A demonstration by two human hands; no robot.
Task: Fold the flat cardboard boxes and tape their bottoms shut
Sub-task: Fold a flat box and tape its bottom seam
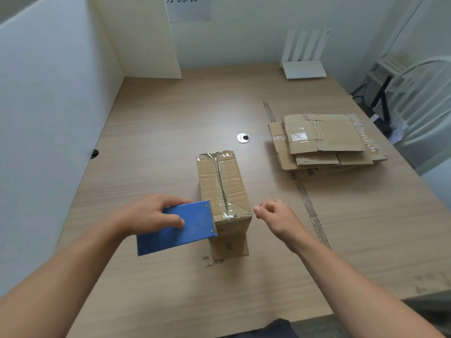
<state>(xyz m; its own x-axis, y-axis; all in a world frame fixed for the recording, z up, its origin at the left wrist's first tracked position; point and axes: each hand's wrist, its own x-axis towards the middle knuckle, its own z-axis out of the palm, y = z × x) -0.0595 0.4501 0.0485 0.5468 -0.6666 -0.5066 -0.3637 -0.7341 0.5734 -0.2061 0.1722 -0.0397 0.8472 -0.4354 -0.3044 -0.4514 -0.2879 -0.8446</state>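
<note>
On the light wooden table [156,132], right in the middle, I see the folded brown cardboard box [223,189] with its taped bottom up. The left hand [151,213] grips a flat blue tape cutter [178,228]; its toothed edge touches the box's near corner. The right hand [275,215] hangs just beside the box, fingers loosely curled, holding nothing. A pile of flat brown cardboard boxes [324,140] lies well apart on the right.
</note>
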